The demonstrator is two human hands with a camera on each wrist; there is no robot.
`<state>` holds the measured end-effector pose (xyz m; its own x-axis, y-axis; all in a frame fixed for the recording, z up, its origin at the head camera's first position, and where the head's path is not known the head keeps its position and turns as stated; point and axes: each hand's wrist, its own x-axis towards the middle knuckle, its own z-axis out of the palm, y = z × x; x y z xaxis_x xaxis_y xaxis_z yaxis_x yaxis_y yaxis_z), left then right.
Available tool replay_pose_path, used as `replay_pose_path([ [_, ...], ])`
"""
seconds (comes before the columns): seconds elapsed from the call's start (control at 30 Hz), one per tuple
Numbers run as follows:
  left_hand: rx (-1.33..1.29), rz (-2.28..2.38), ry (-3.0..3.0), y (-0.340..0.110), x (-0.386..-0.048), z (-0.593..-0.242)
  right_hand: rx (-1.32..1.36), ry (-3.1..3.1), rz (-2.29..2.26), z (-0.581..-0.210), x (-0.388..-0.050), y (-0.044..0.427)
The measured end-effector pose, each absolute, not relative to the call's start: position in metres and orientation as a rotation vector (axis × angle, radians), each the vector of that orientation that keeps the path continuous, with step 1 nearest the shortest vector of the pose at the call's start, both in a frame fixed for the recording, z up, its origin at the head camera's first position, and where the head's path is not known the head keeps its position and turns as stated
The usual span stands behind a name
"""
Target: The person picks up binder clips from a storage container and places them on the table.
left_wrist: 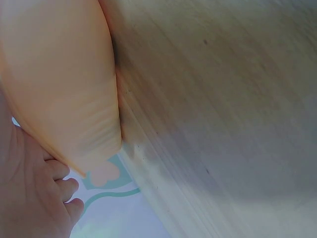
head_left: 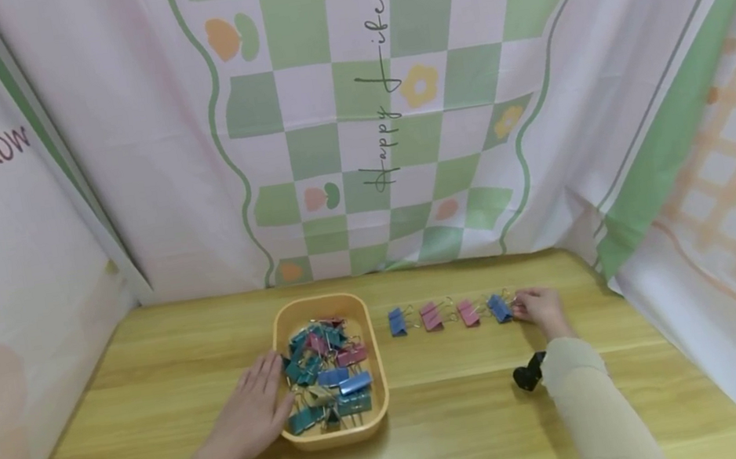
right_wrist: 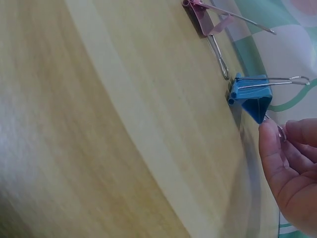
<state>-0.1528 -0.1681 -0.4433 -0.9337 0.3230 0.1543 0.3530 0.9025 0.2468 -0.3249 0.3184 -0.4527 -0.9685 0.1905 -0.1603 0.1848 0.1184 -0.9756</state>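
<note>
In the head view, my right hand pinches a wire handle of a blue binder clip. The right wrist view shows that blue clip on the table, with thumb and finger of the right hand at one silver handle. This clip is the right end of a row with a pink clip, another pink clip and a blue clip. My left hand rests with straight fingers on the left rim of a yellow-orange plastic basket.
Several teal, blue, pink and gold-toned binder clips lie heaped in the basket. The wooden table meets a checkered curtain at its back edge. Fabric also hangs at the left and right sides.
</note>
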Motion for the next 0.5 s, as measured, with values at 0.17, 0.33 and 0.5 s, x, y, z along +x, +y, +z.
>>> replay_pose_path([
  [0.17,-0.528,-0.419,-2.961,-0.1679,-0.153,-0.443,-0.4,-2.361,2.036,-0.4533,-0.3231,0.3192],
  [0.33,-0.528,-0.416,-2.959,-0.1679,-0.1529,-0.4425,-0.402,-2.378,2.038,-0.4547,-0.3223,0.3216],
  [0.5,-0.531,-0.421,-2.96,-0.1676,-0.1523,-0.4417,-0.409,-2.383,2.051,-0.4552,-0.3226,0.3237],
])
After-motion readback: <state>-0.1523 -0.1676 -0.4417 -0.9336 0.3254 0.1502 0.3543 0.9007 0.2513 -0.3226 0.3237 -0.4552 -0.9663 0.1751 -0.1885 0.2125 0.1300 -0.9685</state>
